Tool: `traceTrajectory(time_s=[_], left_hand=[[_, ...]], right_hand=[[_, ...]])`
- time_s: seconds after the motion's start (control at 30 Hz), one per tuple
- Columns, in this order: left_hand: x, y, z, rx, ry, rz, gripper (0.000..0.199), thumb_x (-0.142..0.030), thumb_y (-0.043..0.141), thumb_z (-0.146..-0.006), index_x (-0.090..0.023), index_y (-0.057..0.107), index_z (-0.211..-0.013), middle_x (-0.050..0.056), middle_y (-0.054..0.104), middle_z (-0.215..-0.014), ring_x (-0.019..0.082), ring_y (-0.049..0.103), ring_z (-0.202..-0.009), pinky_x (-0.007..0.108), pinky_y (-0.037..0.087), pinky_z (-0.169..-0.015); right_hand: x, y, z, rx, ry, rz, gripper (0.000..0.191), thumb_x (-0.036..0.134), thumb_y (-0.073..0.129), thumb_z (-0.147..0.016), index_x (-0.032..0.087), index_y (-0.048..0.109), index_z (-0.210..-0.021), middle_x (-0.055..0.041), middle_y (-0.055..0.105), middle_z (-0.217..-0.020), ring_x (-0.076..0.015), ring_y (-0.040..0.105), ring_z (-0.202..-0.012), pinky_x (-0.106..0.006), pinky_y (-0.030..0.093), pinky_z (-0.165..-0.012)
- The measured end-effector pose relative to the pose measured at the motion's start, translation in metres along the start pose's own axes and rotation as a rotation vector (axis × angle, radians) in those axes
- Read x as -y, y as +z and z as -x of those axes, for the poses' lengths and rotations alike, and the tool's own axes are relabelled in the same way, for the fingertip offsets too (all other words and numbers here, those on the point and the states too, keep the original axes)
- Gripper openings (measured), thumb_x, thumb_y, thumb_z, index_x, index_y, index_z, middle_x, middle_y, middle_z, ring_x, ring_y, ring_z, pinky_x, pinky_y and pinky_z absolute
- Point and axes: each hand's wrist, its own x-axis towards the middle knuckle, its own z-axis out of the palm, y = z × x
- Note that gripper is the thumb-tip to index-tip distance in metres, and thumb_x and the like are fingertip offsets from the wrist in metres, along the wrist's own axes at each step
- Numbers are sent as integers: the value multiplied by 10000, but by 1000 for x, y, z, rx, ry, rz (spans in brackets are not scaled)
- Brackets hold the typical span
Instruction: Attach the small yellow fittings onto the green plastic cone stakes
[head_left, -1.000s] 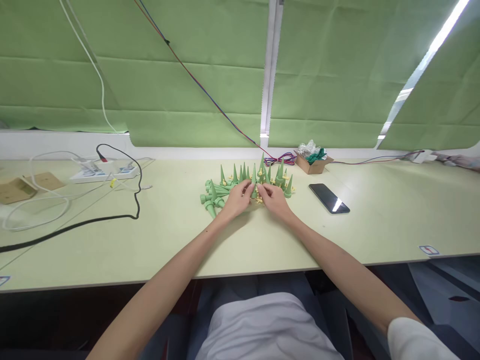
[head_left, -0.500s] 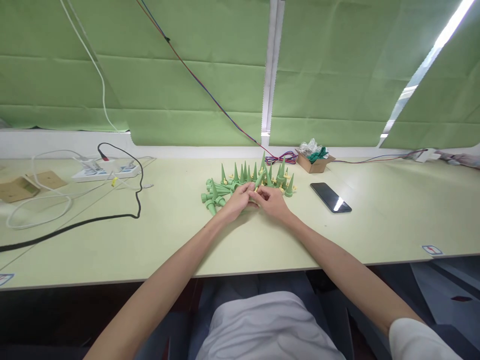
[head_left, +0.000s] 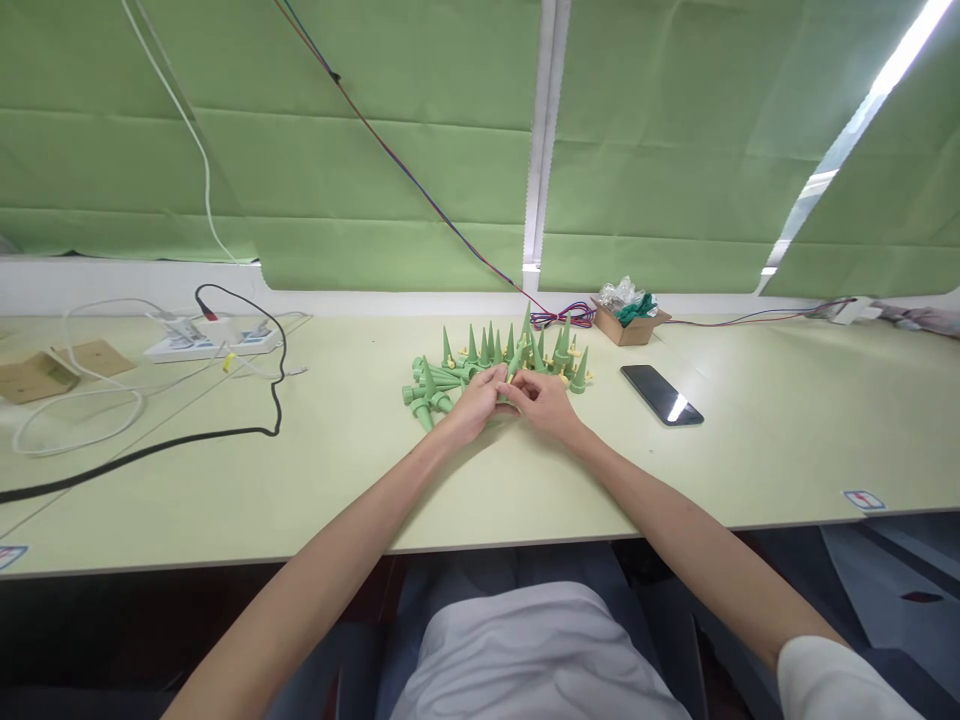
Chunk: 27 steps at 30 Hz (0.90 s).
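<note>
My left hand [head_left: 478, 404] is closed around a green plastic watering spike [head_left: 515, 361], its tip pointing up and away from me. Against it, my right hand [head_left: 546, 402] pinches with thumb and fingers at a small yellow valve on the spike's side, mostly covered by the fingertips. Beyond my hands stand several upright green spikes [head_left: 562, 347], many with small yellow valves near the base. To the left of my left hand, more spikes [head_left: 439, 379] lie on their sides in a pile, with one or two upright among them.
A black phone [head_left: 661, 395] lies to the right. Behind it sits a small cardboard box [head_left: 632, 330] holding clear plastic and green material, beside coiled wires [head_left: 574, 316]. At left are a power strip [head_left: 214, 345], a black cable [head_left: 276, 400] and cardboard pieces [head_left: 37, 379]. Another person's hand [head_left: 934, 319] shows far right.
My hands stay in nearly the same place, with only slight finger movement at the spike. At the far right edge, the other person's hand has shifted a little.
</note>
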Motion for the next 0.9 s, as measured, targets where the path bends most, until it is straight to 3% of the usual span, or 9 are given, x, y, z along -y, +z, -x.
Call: traceTrajectory(time_s=[0.1, 0.3, 0.53, 0.63, 0.7, 0.83, 0.9], left_hand=[[-2, 2, 0, -21, 7, -11, 253, -235, 596, -715, -196, 356, -644, -33, 388, -659, 97, 459, -620, 255, 535, -597], [-2, -2, -4, -116, 116, -133, 329, -495, 599, -840, -171, 553, -806, 30, 546, -837, 151, 551, -778, 270, 544, -621], [-2, -8, -5, -216, 335, -594, 325, -425, 585, -860, -174, 497, -673, -12, 482, -654, 120, 449, -625, 257, 381, -597], [-3, -6, -3, -200, 377, -712, 381, -397, 570, -865, -182, 426, -586, -24, 422, -584, 119, 405, -587, 269, 337, -585], [-3, -5, -2, -181, 373, -764, 369, -383, 571, -861, -181, 454, -575, -18, 466, -574, 128, 435, -594, 275, 354, -604], [-2, -3, 0, -207, 321, -842, 229, -398, 619, -826, -174, 647, -789, 11, 646, -663, 165, 561, -638, 292, 427, -667], [-1, -3, 0, -220, 292, -879, 267, -395, 635, -815, -169, 670, -954, 15, 682, -696, 178, 601, -653, 299, 450, -691]], right_hand=[[-1, 0, 0, 1, 7, -1, 452, 585, 571, -861, 204, 493, -630, 42, 424, -511, -108, 340, -498, -269, 291, -526], [-6, -1, -2, -38, -29, 77, 448, 535, 454, -944, 203, 473, -643, 26, 434, -548, -118, 359, -528, -278, 290, -553], [-12, -2, -4, -108, 32, 175, 478, 516, 407, -969, 210, 372, -603, 19, 413, -544, -130, 360, -535, -290, 270, -565], [-15, -4, -6, -175, 53, 221, 502, 523, 382, -976, 214, 345, -582, 12, 411, -531, -138, 358, -528, -299, 256, -566], [-17, -6, -8, -215, 68, 241, 513, 532, 365, -980, 216, 357, -576, 8, 415, -525, -142, 363, -524, -303, 256, -570], [-20, -8, -9, -245, 105, 285, 524, 537, 340, -987, 210, 448, -592, 2, 458, -523, -150, 410, -532, -297, 286, -588], [-20, -9, -9, -247, 114, 310, 529, 530, 329, -990, 206, 469, -597, 0, 480, -528, -150, 432, -539, -292, 298, -593]])
